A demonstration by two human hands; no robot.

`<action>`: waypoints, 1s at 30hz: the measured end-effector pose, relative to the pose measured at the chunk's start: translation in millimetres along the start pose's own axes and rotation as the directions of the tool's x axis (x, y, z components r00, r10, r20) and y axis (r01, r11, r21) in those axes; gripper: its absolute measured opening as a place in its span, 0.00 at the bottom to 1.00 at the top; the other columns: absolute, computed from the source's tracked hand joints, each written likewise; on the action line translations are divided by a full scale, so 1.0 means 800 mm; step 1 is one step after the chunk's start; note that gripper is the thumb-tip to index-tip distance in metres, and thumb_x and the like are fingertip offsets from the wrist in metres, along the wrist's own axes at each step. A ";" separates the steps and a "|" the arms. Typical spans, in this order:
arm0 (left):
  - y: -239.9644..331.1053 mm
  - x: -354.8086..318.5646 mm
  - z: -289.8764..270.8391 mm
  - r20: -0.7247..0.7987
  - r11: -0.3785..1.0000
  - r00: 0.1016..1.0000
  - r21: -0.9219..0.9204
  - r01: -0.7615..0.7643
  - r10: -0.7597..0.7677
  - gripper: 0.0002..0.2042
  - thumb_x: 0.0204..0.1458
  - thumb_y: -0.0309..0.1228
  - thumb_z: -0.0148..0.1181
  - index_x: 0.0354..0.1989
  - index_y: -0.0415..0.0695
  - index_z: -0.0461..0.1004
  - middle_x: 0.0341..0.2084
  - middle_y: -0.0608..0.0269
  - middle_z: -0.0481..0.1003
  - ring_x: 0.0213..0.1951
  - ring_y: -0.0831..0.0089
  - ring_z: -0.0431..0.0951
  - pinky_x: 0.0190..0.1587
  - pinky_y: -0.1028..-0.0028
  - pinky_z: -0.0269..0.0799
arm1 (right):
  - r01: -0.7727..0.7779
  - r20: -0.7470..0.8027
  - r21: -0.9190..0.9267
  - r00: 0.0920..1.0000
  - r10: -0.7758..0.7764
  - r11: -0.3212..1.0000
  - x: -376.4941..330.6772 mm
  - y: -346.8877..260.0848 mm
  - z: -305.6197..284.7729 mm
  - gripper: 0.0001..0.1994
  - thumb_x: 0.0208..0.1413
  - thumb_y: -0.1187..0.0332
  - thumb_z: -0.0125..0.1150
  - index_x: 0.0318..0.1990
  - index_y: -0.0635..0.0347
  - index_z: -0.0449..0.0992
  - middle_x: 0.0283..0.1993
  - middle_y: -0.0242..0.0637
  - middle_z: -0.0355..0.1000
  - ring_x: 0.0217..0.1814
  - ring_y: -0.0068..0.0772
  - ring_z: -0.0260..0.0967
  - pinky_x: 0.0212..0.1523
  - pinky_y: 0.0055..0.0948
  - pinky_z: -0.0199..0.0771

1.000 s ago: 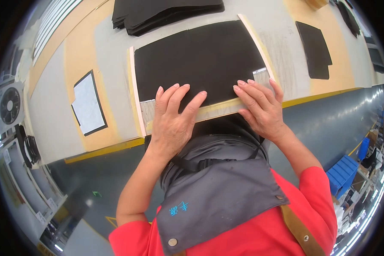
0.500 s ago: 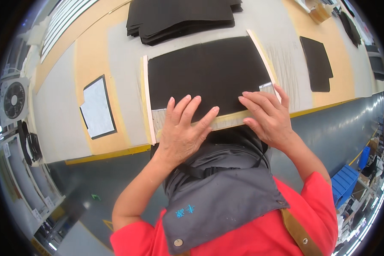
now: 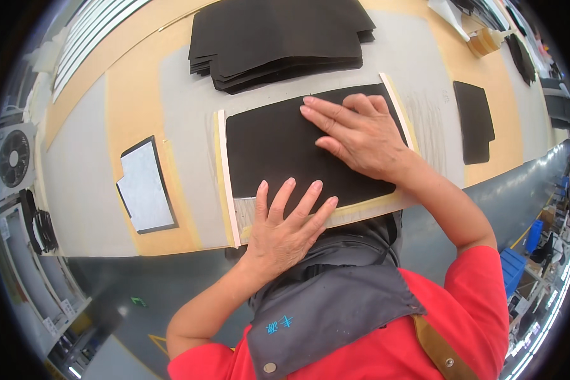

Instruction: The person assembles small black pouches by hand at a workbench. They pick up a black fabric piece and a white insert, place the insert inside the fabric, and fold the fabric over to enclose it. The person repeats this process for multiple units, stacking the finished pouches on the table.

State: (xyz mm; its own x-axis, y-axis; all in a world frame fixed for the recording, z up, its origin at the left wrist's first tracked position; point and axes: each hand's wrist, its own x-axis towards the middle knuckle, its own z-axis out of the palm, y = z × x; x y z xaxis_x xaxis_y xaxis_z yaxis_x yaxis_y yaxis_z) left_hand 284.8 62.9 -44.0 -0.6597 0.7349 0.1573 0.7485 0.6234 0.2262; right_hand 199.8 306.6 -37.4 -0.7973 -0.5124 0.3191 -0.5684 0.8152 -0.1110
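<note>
A pale surface [image 3: 187,95] bears a stack of black sheets [image 3: 272,38]; before it, a single black sheet [image 3: 266,149] lies flat. The left hand [image 3: 282,237], fingers spread, rests at the sheet's near edge; the right hand [image 3: 367,139], apart from it, has two fingertips [image 3: 308,101] near the far edge. Pale strips [image 3: 228,183] flank the sheet.

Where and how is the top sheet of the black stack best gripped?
Probably take the top sheet by the middle of its near edge, coming from the near side, pinching above and below: that edge faces the camera and seems to bow up off the layers beneath.
</note>
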 end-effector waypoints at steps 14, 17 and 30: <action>0.001 0.001 -0.010 0.047 0.998 0.999 -0.052 0.030 -0.028 0.26 0.54 0.43 0.65 0.64 0.68 0.72 0.69 0.70 0.60 0.68 0.56 0.57 0.70 0.43 0.50 | -0.013 0.017 0.077 1.000 0.012 0.997 0.004 0.001 -0.001 0.24 0.54 0.57 0.68 0.58 0.49 0.77 0.62 0.19 0.71 0.48 0.28 0.61 0.51 0.32 0.56; 0.000 0.002 -0.009 0.032 0.998 0.999 -0.061 0.024 -0.022 0.26 0.54 0.43 0.65 0.63 0.68 0.72 0.68 0.69 0.61 0.67 0.56 0.57 0.70 0.43 0.50 | -0.017 0.008 0.089 1.000 0.016 0.996 0.005 0.002 -0.001 0.23 0.53 0.59 0.68 0.57 0.49 0.78 0.61 0.19 0.72 0.47 0.28 0.62 0.51 0.31 0.57; -0.015 0.023 -0.023 0.120 0.974 0.993 -0.225 0.025 0.002 0.24 0.59 0.35 0.57 0.66 0.49 0.71 0.67 0.63 0.66 0.68 0.58 0.61 0.72 0.51 0.48 | -0.007 -0.073 0.051 0.997 0.010 0.999 -0.002 0.007 0.016 0.19 0.54 0.71 0.61 0.55 0.46 0.80 0.57 0.15 0.74 0.48 0.26 0.67 0.55 0.31 0.60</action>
State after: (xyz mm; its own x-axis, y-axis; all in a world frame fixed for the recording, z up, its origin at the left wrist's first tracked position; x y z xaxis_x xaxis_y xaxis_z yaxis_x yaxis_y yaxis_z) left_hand 262.0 64.0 -26.4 -0.6452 0.7629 0.0410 0.6969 0.5658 0.4407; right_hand 195.2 308.6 -50.2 -0.7861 -0.4830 0.3856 -0.5728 0.8037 -0.1611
